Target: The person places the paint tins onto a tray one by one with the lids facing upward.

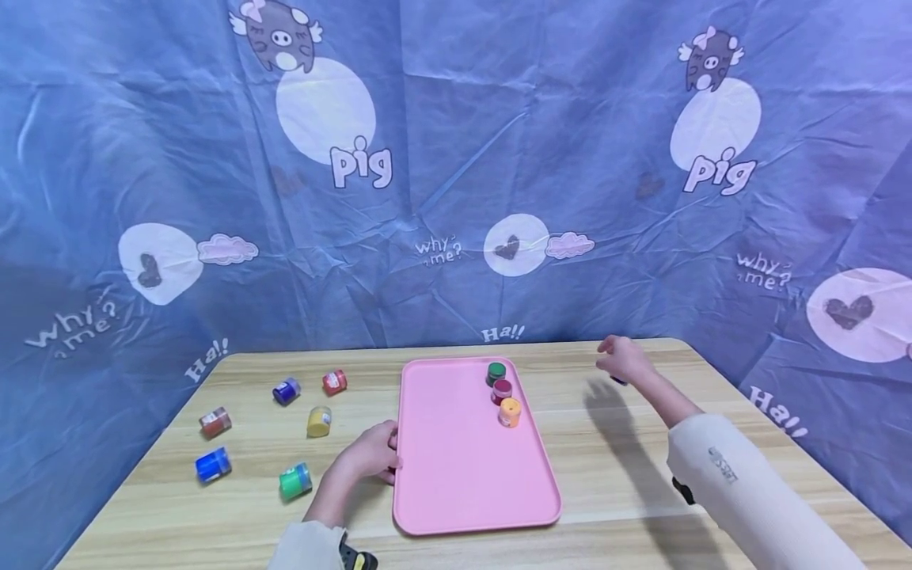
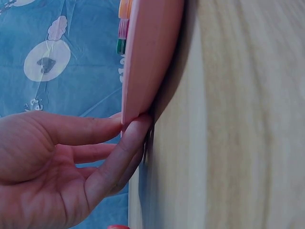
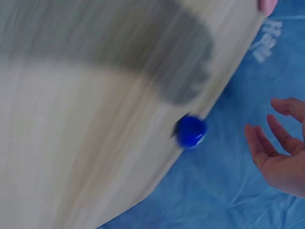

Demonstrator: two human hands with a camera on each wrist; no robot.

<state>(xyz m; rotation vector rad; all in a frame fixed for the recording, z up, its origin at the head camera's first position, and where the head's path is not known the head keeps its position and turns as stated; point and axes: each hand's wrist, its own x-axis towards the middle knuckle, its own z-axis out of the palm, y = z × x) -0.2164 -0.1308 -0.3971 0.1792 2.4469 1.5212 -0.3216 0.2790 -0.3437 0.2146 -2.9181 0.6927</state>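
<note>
Backdrop: blue crinkled cloth printed with pigs, hearts and words hangs behind and beside a light wooden tabletop (image 1: 613, 467).
Tray: a pink rectangular plastic tray (image 1: 456, 467) lies mid-tabletop, its long axis running away from the person.
On the tray: three small paint jars in a row at the far right edge, with a green lid (image 1: 495, 372), a dark red lid (image 1: 502, 390) and an orange lid (image 1: 509, 412).
Left hand: the left hand (image 1: 370, 453) pinches the tray's left rim, fingertips (image 2: 136, 131) curled under the edge.
Right hand: the right hand (image 1: 623, 360) hovers released, fingers loosely spread, gripping nothing.
Blue jar: a small blue-lidded jar (image 3: 190, 132) sits near the tabletop's far right edge, just beside and below the right hand, well away from the left hand.
Loose jars: six more small jars lie left of the tray, among them a yellow one (image 1: 319, 421) and a green one (image 1: 295, 481).
</note>
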